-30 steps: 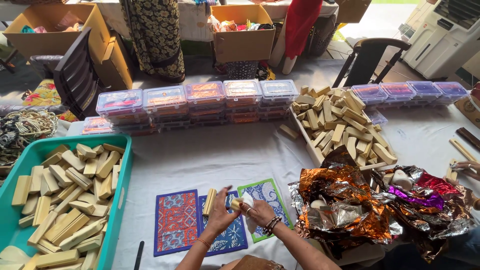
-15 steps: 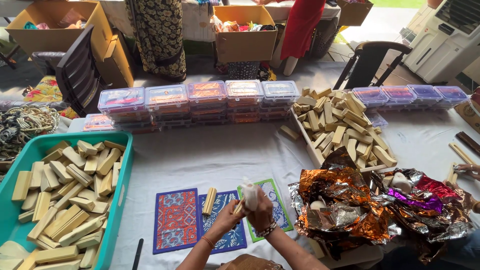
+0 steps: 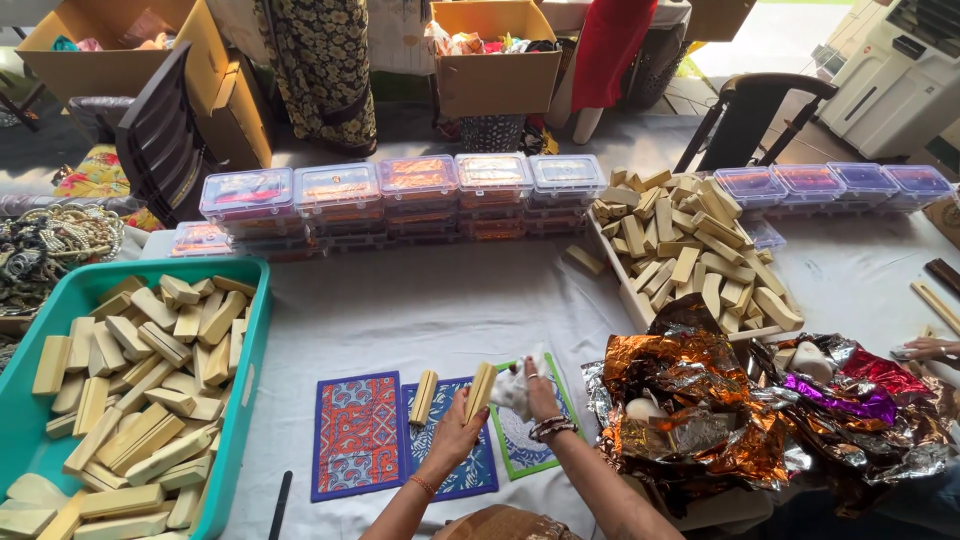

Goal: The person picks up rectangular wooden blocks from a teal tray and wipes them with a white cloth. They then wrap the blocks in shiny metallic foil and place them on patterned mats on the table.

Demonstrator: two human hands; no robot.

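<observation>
My left hand holds a pale wooden block upright over the blue patterned mat. My right hand presses a white cloth against that block. A second pale block lies on the mat just left of them. A red patterned mat lies to the left and a green-edged mat lies under my right wrist.
A teal tub full of pale blocks stands at the left. A white tray heaped with blocks is at the right, behind crumpled metallic foil. Stacked clear lidded boxes line the back. Another person's hand rests at the right edge.
My hands have lifted a block from the mats and brought it upright, with the cloth now against it. The view has shifted slightly.
</observation>
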